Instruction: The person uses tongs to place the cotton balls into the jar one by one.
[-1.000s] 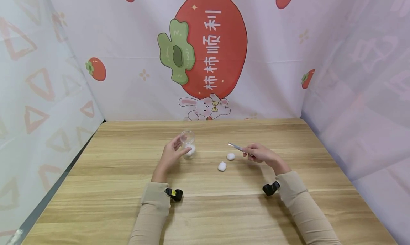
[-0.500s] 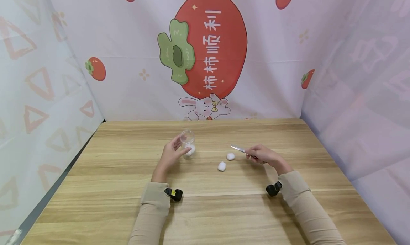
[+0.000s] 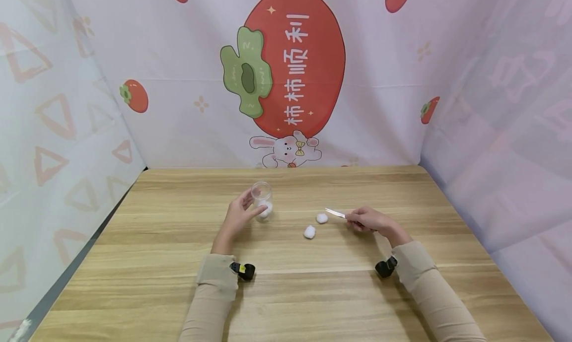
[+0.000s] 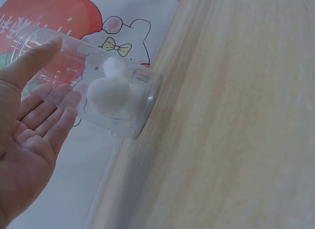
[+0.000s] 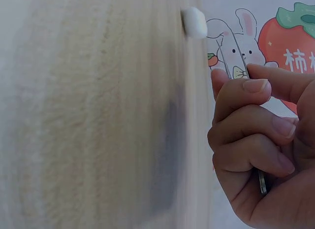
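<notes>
My left hand [image 3: 239,215] holds a clear, lidless jar [image 3: 261,191] upright on the table, with thumb and fingers round its side. Several white cotton balls [image 4: 109,95] lie at the bottom of the jar in the left wrist view. My right hand [image 3: 370,220] grips a pair of metal tweezers [image 3: 336,213], its slim tips pointing left. In the right wrist view, the tweezers [image 5: 239,48] show two prongs spread a little apart with nothing between them. Two loose cotton balls sit on the table between my hands: one [image 3: 322,218] close to the tweezer tips, the other [image 3: 310,232] nearer to me.
The wood-grain table [image 3: 286,302] reaches back to a printed cloth [image 3: 178,44] with a large persimmon and a rabbit. Cloth also hangs along the left and right sides. A small black camera [image 3: 243,271] is strapped at each wrist.
My right hand has shifted to the right and slightly nearer to me, carrying the tweezers, whose tips now sit lower and further right. The left hand, jar and loose cotton balls stay put.
</notes>
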`<state>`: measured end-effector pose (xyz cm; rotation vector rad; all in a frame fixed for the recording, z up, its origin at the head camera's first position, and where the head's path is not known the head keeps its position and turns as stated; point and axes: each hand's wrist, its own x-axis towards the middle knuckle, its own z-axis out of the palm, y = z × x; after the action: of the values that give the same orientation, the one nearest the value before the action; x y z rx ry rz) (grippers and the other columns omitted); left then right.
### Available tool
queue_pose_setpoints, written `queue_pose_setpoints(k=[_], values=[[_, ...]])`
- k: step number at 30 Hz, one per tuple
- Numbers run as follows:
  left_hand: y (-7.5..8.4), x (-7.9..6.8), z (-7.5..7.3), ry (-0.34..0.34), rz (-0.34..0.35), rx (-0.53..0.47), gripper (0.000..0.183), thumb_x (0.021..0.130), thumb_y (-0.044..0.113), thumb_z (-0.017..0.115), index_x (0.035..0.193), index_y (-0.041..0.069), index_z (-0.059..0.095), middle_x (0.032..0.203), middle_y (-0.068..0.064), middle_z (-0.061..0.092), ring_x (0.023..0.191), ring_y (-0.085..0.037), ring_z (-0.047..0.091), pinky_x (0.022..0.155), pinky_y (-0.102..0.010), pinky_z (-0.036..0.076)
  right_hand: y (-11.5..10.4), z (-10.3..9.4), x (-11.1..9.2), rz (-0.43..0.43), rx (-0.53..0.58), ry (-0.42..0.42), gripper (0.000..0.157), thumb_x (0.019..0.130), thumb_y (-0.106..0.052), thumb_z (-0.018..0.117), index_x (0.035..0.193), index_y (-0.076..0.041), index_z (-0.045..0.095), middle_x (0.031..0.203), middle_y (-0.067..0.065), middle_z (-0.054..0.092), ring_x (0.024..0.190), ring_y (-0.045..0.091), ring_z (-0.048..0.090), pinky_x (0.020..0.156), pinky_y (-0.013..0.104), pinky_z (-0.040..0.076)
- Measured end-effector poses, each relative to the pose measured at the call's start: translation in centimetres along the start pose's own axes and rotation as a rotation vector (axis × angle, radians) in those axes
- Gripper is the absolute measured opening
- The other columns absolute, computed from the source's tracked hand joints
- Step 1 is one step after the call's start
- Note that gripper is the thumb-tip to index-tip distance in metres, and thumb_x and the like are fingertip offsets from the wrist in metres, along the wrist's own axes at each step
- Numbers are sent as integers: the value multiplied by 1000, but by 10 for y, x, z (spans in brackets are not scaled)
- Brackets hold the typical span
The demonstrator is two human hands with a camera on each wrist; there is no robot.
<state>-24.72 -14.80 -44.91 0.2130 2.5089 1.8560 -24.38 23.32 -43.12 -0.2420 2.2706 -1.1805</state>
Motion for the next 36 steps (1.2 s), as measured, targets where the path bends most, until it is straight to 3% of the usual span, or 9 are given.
queue_pose_setpoints(k=[17,24,36], values=[[0,2,0,3,22,-1,73,85,21,74,147,4,37,146,-20,48,139,-32,45,121,-37,37,8,1,-4,33,11,-43,32,102,-25,44,88,0,58,58,-7,45,47,2,33,42,13,25],[38,-17,-1,-13,-15,-1,70,87,9,70,146,-5,34,146,-29,43,139,-39,42,122,-42,35,9,4,-4,52,12,-50,31,102,-26,46,87,-2,58,60,-7,46,49,3,35,43,14,26],[0,0,0,14,14,-5,74,84,16,75,146,1,37,145,-25,47,138,-36,45,120,-40,37,10,9,3,53,12,-62,30,102,-25,45,85,-3,58,59,-6,46,49,3,36,43,13,26]])
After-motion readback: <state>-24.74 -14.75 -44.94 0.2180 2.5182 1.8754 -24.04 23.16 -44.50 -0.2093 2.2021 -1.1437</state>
